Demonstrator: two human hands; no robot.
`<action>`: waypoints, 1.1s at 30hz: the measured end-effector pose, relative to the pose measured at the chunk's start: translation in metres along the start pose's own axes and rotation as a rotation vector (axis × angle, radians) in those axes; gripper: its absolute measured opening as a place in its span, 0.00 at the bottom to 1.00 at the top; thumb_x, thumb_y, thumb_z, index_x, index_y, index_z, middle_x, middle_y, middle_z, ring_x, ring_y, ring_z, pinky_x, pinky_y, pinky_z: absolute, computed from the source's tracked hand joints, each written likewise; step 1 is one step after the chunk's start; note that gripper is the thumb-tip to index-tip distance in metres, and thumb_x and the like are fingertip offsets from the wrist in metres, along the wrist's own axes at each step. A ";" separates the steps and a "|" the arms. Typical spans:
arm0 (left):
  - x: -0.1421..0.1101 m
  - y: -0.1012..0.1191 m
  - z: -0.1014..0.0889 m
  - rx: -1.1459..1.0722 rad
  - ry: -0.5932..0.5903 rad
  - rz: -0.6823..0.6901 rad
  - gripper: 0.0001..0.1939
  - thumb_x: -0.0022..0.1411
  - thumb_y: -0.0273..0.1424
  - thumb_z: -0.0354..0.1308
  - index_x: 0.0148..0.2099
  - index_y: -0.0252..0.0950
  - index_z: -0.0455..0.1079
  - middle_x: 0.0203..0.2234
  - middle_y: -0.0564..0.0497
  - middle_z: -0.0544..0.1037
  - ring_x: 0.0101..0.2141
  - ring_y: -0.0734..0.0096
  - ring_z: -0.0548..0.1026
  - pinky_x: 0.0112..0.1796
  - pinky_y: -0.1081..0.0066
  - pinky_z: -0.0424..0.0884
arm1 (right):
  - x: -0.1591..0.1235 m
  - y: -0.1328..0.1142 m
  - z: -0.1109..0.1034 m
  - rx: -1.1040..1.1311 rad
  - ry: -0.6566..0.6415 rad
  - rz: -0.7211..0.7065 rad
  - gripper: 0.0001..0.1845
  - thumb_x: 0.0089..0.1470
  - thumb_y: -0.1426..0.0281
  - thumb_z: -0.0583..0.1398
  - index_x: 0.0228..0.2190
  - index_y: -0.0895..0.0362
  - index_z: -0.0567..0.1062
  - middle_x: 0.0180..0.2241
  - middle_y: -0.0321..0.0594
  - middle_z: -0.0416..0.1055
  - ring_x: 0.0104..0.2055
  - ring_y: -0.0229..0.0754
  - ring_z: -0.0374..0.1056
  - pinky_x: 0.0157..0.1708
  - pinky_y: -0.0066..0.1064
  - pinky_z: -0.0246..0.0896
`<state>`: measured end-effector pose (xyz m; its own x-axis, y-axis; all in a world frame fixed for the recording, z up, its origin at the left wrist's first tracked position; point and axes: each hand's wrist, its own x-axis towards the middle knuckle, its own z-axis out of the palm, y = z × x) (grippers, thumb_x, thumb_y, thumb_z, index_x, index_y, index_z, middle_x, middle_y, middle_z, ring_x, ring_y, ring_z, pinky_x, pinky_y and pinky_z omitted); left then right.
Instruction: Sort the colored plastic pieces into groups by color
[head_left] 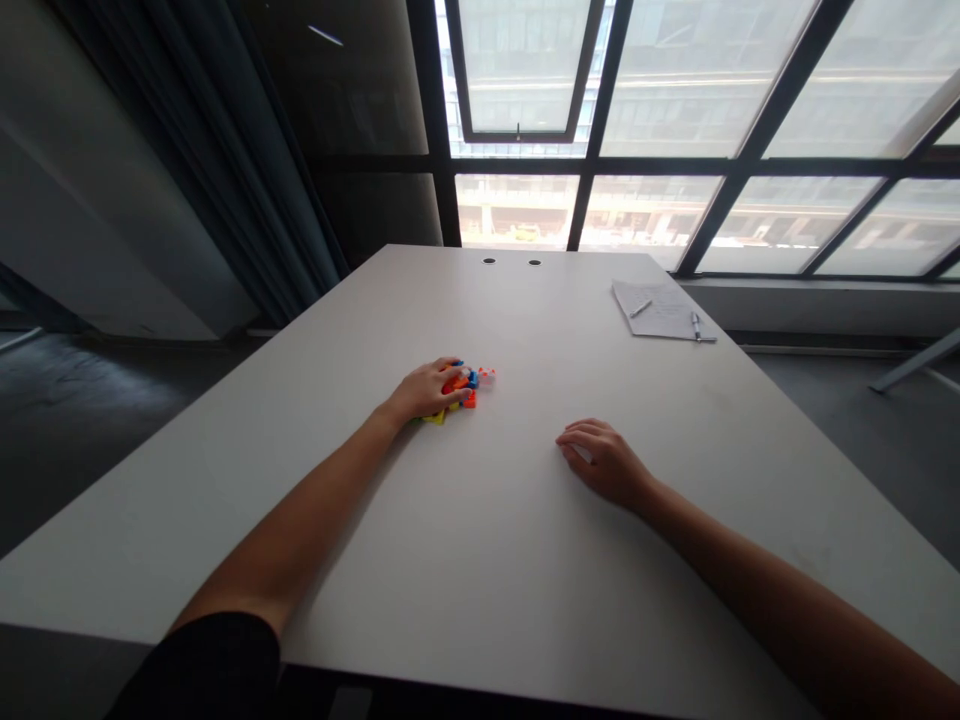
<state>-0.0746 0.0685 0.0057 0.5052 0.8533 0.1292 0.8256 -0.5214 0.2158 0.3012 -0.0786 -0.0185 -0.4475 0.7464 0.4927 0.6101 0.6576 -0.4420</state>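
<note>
A small heap of colourful plastic toy bricks (471, 380) lies on the white table, in orange, blue, yellow and green. My left hand (431, 388) is laid over the heap from the left, with its thumb and fingers curved around some of the bricks; its palm hides part of the pile. A small pinkish-white and orange piece (487, 376) sits just right of the other bricks. Apart from them, to the right and nearer me, my right hand (604, 462) rests on the table. Its fingers are loosely bent, the thumb is apart, and I see nothing in it.
Sheets of paper (651, 310) lie near the table's far right edge, with a pen (640, 308) and a second pen (697, 326) on them. Two dark round holes are set in the table (525, 300) by its far edge. Windows and a dark curtain (217, 150) stand beyond.
</note>
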 end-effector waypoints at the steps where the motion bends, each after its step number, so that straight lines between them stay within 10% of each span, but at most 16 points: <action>1: 0.000 0.012 0.003 -0.004 -0.006 0.037 0.32 0.71 0.59 0.50 0.64 0.47 0.75 0.70 0.48 0.67 0.62 0.51 0.72 0.62 0.59 0.68 | 0.000 0.000 0.000 0.012 0.015 0.007 0.11 0.67 0.69 0.59 0.40 0.52 0.83 0.40 0.45 0.83 0.44 0.49 0.79 0.49 0.45 0.74; 11: -0.021 0.123 0.024 -0.119 -0.059 0.431 0.32 0.70 0.57 0.55 0.69 0.51 0.70 0.69 0.48 0.69 0.65 0.50 0.70 0.69 0.52 0.60 | 0.000 0.009 0.003 -0.048 0.098 0.213 0.25 0.68 0.63 0.57 0.64 0.53 0.71 0.61 0.51 0.74 0.64 0.53 0.70 0.62 0.52 0.69; 18: -0.029 0.165 0.025 -0.244 -0.102 0.449 0.35 0.71 0.59 0.55 0.71 0.49 0.68 0.72 0.46 0.64 0.69 0.49 0.66 0.68 0.51 0.63 | 0.003 0.011 0.003 -0.020 0.101 0.201 0.24 0.71 0.62 0.52 0.64 0.54 0.71 0.62 0.51 0.74 0.65 0.53 0.69 0.65 0.54 0.65; 26: -0.002 0.113 0.014 -0.404 0.098 0.279 0.29 0.80 0.47 0.40 0.70 0.40 0.67 0.65 0.45 0.74 0.65 0.59 0.72 0.66 0.58 0.68 | 0.005 0.009 -0.003 -0.003 0.126 0.277 0.19 0.71 0.65 0.53 0.55 0.54 0.78 0.53 0.48 0.80 0.57 0.51 0.75 0.59 0.47 0.71; 33: 0.010 0.072 0.035 -0.161 0.076 0.191 0.41 0.76 0.46 0.51 0.80 0.31 0.45 0.75 0.38 0.56 0.71 0.47 0.61 0.69 0.50 0.61 | 0.021 0.008 -0.005 -0.028 0.010 0.225 0.23 0.70 0.72 0.50 0.59 0.61 0.75 0.62 0.53 0.73 0.63 0.53 0.69 0.65 0.46 0.64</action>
